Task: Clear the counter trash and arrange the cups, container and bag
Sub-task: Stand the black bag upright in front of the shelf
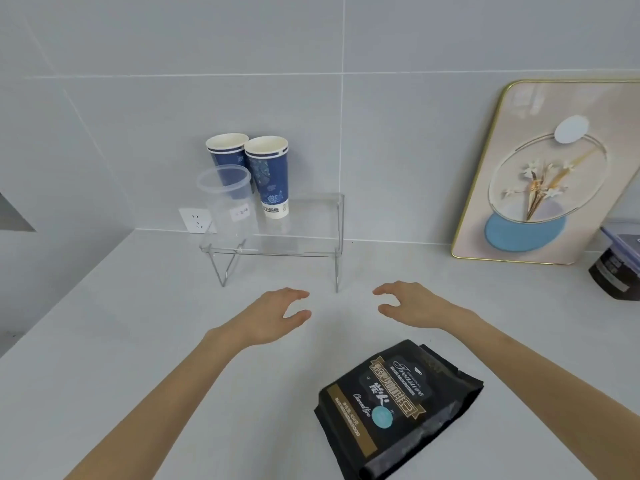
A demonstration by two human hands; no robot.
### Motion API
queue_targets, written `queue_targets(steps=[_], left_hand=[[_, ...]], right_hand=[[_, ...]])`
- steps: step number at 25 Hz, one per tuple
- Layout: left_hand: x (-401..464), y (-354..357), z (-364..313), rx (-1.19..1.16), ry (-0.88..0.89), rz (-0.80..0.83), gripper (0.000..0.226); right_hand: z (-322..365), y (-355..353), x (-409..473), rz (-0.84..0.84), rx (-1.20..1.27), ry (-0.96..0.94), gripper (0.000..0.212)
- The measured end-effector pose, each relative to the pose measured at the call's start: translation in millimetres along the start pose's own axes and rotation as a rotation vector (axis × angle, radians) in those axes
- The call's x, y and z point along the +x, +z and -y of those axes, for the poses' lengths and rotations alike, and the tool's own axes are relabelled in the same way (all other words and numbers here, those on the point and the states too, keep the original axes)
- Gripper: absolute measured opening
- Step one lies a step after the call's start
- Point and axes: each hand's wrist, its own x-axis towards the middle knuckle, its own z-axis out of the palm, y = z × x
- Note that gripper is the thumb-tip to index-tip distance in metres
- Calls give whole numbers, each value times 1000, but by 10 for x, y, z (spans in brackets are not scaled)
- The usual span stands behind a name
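Observation:
Two blue-and-white paper cups stand upright side by side at the back left of a clear acrylic shelf. In front of them on the shelf's left end stands a clear plastic container, empty. A black coffee bag lies flat on the white counter, near the front. My left hand and my right hand hover over the counter just in front of the shelf, fingers spread, holding nothing. The bag lies below my right forearm.
A gold-framed flower picture leans on the tiled wall at the right. A dark lidded box sits at the far right edge. A wall socket is behind the shelf's left end.

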Motion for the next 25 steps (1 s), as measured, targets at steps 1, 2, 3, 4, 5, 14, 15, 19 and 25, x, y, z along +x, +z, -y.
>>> queue_targets(steps=[1, 2, 3, 4, 5, 14, 15, 19, 25], left_hand=[[2, 116, -47, -20, -11, 32, 48], [2, 238, -102, -46, -23, 63, 48], [3, 350, -153, -72, -36, 91, 48], [6, 469, -212, -93, -48, 116, 48], [10, 577, -264, -106, -58, 138, 48], [81, 1183, -566, -262, -141, 241, 58], [92, 1214, -564, -276, -155, 231, 57], [108, 1309, -535, -317, -202, 198, 50], [65, 1344, -482, -428, -320, 113, 33]], right_hand=[[-104, 35, -41, 10, -1, 12, 41], [-212, 71, -85, 23, -1, 26, 42], [-310, 106, -124, 39, 3, 40, 42], [-414, 144, -169, 58, 6, 56, 43], [-511, 186, -208, 76, 8, 73, 43], [-1086, 479, -339, 151, 156, 324, 35], [-1100, 497, -331, 147, 169, 331, 32], [-1141, 573, -275, 99, 186, 375, 32], [-1118, 652, -185, 46, 311, 372, 24]])
